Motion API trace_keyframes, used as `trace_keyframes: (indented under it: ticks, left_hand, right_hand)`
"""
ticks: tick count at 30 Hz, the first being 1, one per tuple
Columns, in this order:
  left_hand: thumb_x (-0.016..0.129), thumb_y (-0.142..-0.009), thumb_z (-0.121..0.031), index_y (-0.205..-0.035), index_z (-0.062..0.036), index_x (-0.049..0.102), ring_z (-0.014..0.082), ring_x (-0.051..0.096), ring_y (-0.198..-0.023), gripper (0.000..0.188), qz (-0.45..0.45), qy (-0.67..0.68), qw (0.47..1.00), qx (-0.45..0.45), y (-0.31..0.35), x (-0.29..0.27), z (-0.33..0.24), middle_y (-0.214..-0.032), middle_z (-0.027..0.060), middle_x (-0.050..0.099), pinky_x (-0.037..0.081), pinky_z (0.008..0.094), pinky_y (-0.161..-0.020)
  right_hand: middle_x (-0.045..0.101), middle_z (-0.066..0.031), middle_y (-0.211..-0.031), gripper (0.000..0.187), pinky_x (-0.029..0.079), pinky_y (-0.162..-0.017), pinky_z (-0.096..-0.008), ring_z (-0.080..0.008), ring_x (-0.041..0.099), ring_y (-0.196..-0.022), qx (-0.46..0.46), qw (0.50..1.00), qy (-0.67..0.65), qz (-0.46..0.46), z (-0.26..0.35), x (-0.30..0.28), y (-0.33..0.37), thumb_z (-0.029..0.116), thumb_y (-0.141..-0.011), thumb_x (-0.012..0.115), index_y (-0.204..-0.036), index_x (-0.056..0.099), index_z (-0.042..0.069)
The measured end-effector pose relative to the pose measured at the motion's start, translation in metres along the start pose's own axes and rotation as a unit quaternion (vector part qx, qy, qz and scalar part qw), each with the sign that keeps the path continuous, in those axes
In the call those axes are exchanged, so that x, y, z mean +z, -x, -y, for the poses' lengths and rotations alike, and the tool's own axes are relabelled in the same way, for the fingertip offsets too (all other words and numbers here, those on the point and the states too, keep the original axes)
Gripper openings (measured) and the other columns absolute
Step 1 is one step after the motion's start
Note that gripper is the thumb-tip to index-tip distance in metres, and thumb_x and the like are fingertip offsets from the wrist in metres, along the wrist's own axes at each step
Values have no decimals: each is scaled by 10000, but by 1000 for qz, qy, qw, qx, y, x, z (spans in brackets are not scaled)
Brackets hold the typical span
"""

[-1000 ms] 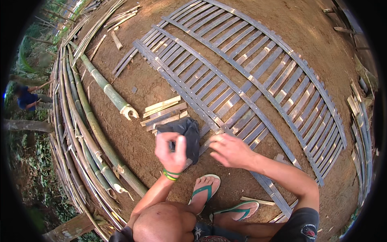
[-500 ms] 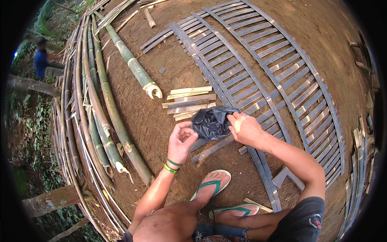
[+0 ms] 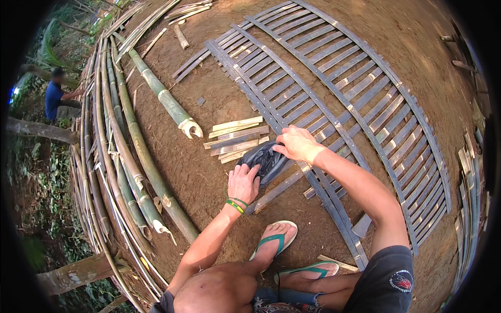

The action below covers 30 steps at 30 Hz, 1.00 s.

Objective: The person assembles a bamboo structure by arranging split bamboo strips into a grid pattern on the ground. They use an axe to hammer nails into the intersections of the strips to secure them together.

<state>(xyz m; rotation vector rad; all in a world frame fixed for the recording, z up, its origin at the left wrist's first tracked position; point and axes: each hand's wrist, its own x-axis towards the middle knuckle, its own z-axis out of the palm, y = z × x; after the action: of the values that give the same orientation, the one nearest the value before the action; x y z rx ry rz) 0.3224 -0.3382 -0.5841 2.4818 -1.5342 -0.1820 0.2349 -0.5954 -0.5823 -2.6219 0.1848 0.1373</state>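
A crumpled black plastic bag [image 3: 267, 163] hangs between my two hands, its mouth spread and facing up. My right hand [image 3: 298, 144] pinches the far right side of its rim. On the near left side, the curled fingers of my left hand [image 3: 243, 182] close over the edge; the thumb lies toward the bag. What is inside the bag cannot be made out. Just beyond it, short split bamboo pieces [image 3: 239, 134] lie stacked on the soil, partly covered by the bag.
Dark slatted bamboo panels [image 3: 334, 99] lie flat to the right. A thick green bamboo pole [image 3: 166, 99] and a long bundle of poles [image 3: 136, 125] run along the left. An axe-like blade [image 3: 361, 225] rests by my right arm. Far left sits a person in blue [image 3: 54, 99].
My left hand has turned over and moved from beside the bag onto its near left edge. The bag is stretched wider between both hands; my view has shifted slightly.
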Motion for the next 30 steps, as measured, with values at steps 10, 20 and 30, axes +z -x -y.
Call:
trace_keyframes:
  ticks: [10, 20, 30]
  left_hand:
    - [663, -783, -116, -844, -40, 485, 363, 496, -835, 203, -203, 99, 955, -191, 38, 0, 14, -830, 148, 462, 392, 471, -790]
    - [739, -757, -107, -1011, -67, 562, 403, 572, -1035, 311, -310, 42, 939, -143, 38, -22, -21, -1052, 150, 576, 427, 509, -958]
    - [741, -916, -303, -1227, -46, 637, 401, 480, -1418, 416, -57, -44, 996, -43, 2, 48, 48, -1465, 199, 566, 216, 716, -1223]
  right_hand:
    - [748, -102, -913, 132, 566, -878, -427, -283, 742, -964, -165, 980, 112, 28, 35, 44, -13, 156, -851, 684, -846, 800, 93]
    - [703, -124, -944, 138, 575, -805, -450, -328, 719, -953, -177, 983, -1, -48, 23, 62, -19, 177, -873, 706, -946, 781, 87]
    - [701, -118, -1032, 197, 539, -906, -424, -276, 684, -991, 51, 909, -364, -198, -6, -14, 54, 105, -987, 689, -1160, 744, 28]
